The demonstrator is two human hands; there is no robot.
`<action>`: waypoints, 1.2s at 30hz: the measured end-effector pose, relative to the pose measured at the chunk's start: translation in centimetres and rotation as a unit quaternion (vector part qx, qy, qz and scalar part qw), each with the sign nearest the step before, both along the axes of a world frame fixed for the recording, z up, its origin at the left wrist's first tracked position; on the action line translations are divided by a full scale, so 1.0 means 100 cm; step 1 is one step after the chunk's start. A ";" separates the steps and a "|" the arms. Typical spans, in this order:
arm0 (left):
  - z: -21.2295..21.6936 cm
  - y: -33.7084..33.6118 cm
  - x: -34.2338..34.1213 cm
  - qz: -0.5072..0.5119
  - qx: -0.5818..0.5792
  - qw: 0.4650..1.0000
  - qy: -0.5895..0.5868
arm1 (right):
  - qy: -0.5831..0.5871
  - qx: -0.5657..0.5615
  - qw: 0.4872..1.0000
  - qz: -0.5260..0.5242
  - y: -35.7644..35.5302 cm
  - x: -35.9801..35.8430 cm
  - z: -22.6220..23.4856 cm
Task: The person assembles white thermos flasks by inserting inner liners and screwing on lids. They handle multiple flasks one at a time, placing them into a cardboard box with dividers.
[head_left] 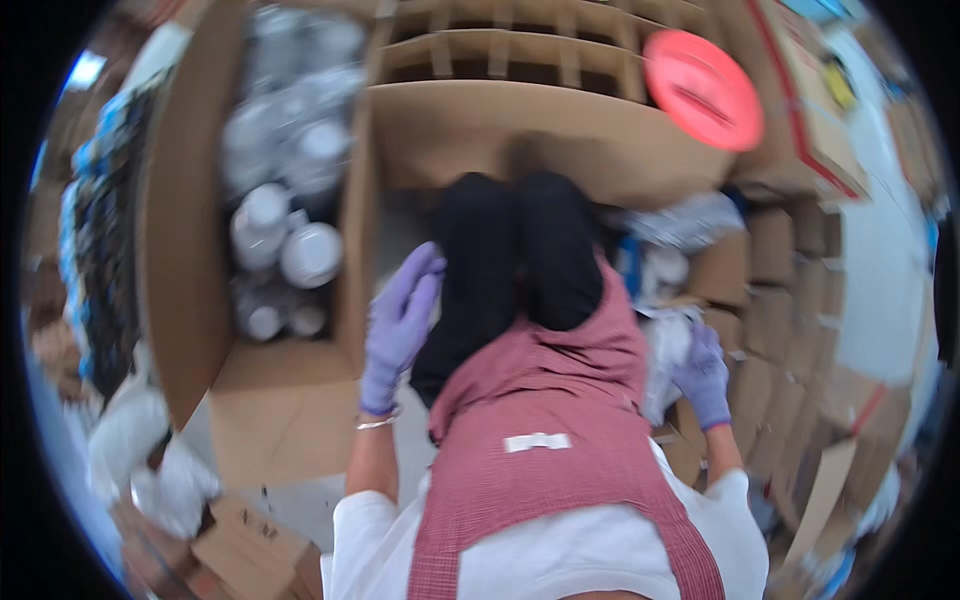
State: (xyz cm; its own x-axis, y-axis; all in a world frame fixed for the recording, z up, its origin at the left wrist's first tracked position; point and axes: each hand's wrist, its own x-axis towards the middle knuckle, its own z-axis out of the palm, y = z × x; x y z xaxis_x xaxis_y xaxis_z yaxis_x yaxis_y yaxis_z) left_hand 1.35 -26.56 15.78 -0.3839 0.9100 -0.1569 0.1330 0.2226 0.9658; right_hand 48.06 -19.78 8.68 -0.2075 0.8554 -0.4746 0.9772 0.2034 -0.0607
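Note:
My left hand (400, 320), in a lavender glove, is raised beside my black-trousered knees, next to the wall of a big cardboard box (275, 375). Its fingers are stretched out and nothing shows in them. Clear plastic jars or bottles with white lids (312, 254) fill the far part of that box. Over on the right, my gloved right hand (703, 380) is against a crumpled white plastic bag (668, 345). Blur and the bag hide its fingertips, so any grip is unclear.
Ahead of my knees stands a cardboard carton with divided compartments (560, 125), a round red plastic lid or dish (703, 90) on its right corner. Stacked small brown boxes (770, 330) line the right side. White plastic bags (170, 480) and a carton (250, 545) lie at lower left.

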 end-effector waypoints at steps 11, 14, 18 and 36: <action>-0.048 -0.003 -0.153 0.000 -0.245 0.684 0.687 | -0.126 -0.115 0.984 0.046 0.044 -0.001 -0.051; -0.086 -0.015 -0.189 -0.068 -0.234 0.640 0.729 | 0.015 -0.013 0.999 0.050 0.079 -0.034 0.005; -0.003 0.025 -0.153 -0.113 -0.212 0.681 0.691 | 0.215 0.179 0.953 0.115 0.103 -0.092 0.057; -0.079 0.018 -0.205 -0.089 -0.147 0.660 0.731 | 0.267 0.450 0.845 0.111 0.298 -0.190 0.035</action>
State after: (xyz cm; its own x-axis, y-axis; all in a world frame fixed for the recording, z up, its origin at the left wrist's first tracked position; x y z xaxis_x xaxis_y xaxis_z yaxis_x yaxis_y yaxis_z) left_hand -19.18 -24.81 7.87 -0.2116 0.9738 0.0828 0.9245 0.2269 -0.3062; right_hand 29.04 10.00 12.21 -0.3887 0.7324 0.5590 0.7908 0.5766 -0.2054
